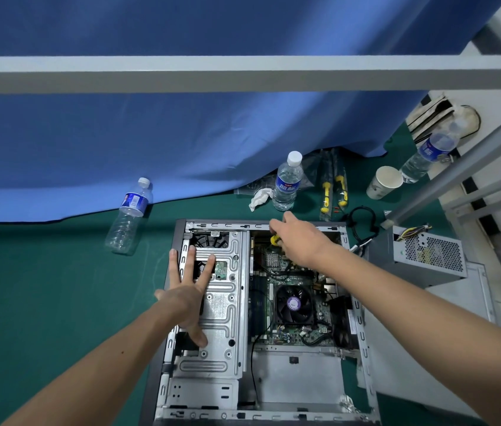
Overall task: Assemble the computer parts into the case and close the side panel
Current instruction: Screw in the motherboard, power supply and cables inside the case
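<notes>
An open computer case (363, 336) lies on its side on the green mat. Inside it sits the motherboard (296, 333) with a black CPU fan (293, 304). My left hand (192, 290) lies flat, fingers spread, on the silver drive cage (224, 305) in the case's left half. My right hand (300, 241) reaches over the far end of the motherboard and grips a yellow-handled screwdriver (275, 240); its tip is hidden under the hand. A grey power supply (427, 256) with loose cables stands outside the case at the right.
Two water bottles stand or lie at the back: one on its side (129, 216), one upright (287, 182). A crumpled tissue (260, 198), yellow tools in a bag (333, 192), a paper cup (384, 182) and a third bottle (430, 155) sit behind the case. A grey panel (464, 299) lies under the power supply.
</notes>
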`<state>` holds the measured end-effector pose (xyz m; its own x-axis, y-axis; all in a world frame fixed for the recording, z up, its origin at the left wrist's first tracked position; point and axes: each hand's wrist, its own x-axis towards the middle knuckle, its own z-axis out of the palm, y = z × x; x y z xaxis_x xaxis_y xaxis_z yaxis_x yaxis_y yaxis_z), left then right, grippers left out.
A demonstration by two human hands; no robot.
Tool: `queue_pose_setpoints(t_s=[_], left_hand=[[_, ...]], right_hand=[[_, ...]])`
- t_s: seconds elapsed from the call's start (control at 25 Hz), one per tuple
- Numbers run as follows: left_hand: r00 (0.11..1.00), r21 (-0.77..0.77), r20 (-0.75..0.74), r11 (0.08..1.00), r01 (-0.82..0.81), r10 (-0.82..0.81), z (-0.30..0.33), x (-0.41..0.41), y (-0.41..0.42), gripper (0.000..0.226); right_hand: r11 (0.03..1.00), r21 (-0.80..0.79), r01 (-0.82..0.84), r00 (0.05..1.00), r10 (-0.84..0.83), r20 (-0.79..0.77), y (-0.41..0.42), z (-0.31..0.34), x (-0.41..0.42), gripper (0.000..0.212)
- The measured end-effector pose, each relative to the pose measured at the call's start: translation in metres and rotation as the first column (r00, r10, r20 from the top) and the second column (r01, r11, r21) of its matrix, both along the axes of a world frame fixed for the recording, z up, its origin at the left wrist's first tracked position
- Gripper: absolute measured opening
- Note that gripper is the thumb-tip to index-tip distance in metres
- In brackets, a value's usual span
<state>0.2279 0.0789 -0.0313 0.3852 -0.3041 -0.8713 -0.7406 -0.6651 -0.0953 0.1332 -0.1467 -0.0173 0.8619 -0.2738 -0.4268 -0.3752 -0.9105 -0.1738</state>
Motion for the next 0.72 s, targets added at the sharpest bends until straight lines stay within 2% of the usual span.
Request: queue_pose_setpoints(t_s=[0.04,0.12,0.16,0.24,0.32,0.36,0.4,0.52,0.6,0.64,0.72], left_hand=[[1.000,0.000,-0.001,1.000,-0.004,0.004,0.000,0.000,0.000,0.163],[1.000,0.004,-0.002,1.000,-0.008,0.008,0.000,0.001,0.001,0.163],[1.000,0.004,0.000,1.000,-0.006,0.006,0.000,0.001,0.001,0.163],[1.000,0.006,0.003,1.000,-0.005,0.005,0.000,0.001,0.001,0.163],[1.000,0.003,0.004,1.000,-0.004,0.004,0.001,0.000,0.000,0.163],[1.000,0.002,0.005,1.000,-0.004,0.004,0.001,0.000,0.000,0.163],[1.000,0.001,0.004,1.000,-0.004,0.004,0.001,0.001,0.000,0.163],[1.000,0.000,-0.002,1.000,-0.009,0.009,0.001,0.001,0.001,0.162],[1.000,0.000,-0.008,1.000,-0.011,0.011,0.000,0.001,0.001,0.162],[1.000,-0.003,-0.008,1.000,-0.009,0.009,0.000,0.001,0.001,0.163],[1.000,0.001,-0.005,1.000,-0.010,0.010,0.000,0.002,0.002,0.163]], right_hand=[[0.995,-0.101,-0.012,0.999,0.015,0.029,0.004,-0.002,0.000,0.014],[0.971,-0.238,0.008,1.000,-0.008,0.001,0.008,-0.007,0.000,0.030],[0.977,-0.208,0.044,0.998,-0.050,-0.025,0.009,-0.009,0.000,0.035],[0.991,-0.043,0.129,0.990,-0.131,-0.058,0.006,-0.006,0.001,0.029],[0.987,0.103,0.121,0.988,-0.110,-0.108,-0.001,-0.002,0.000,0.033],[0.987,0.126,0.095,0.991,-0.081,-0.110,-0.003,0.000,-0.001,0.035],[0.993,0.106,0.056,0.995,-0.046,-0.091,-0.004,0.000,-0.002,0.034],[0.996,-0.087,-0.022,0.999,0.019,-0.037,0.003,-0.006,-0.005,0.020],[0.984,-0.177,0.027,0.998,-0.036,-0.050,0.007,-0.013,-0.008,0.034],[0.986,-0.152,0.071,0.995,-0.079,-0.052,0.007,-0.014,-0.007,0.036],[0.987,0.019,0.159,0.986,-0.158,-0.051,0.006,-0.011,-0.004,0.025]])
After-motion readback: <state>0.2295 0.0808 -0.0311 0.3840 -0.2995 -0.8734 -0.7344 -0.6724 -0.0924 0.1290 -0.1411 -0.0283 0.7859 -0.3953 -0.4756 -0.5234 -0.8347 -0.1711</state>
